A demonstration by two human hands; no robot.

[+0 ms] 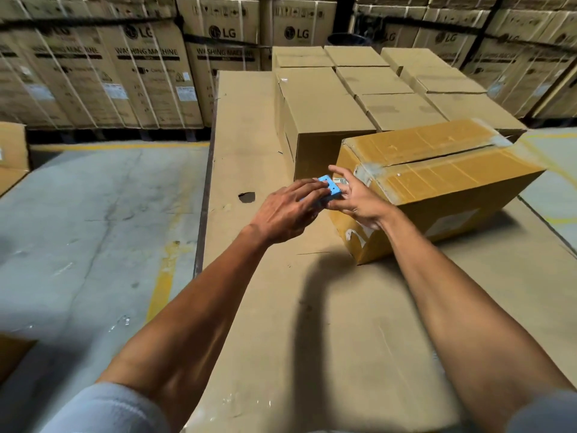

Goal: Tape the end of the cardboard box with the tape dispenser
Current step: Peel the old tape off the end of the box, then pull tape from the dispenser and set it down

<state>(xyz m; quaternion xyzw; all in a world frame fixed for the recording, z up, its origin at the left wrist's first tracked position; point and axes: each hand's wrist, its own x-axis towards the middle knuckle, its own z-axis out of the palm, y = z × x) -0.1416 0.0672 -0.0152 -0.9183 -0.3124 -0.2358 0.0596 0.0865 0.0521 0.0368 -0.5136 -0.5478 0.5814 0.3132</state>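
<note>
Both hands point(288, 210) point(356, 198) meet on blue dispenser point(329, 188).

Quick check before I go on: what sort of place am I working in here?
Most likely a warehouse or stockroom: stacked washing machine cartons line the back, plain boxes sit on a cardboard-covered surface, and yellow lines mark the concrete floor.

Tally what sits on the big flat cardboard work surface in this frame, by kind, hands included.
Yellow-taped cardboard box: 1
Plain brown boxes behind it: 8 tops visible
Blue tape dispenser, held by both hands: 1
Hands: 2, the left hand and right hand
Total: 12
</note>
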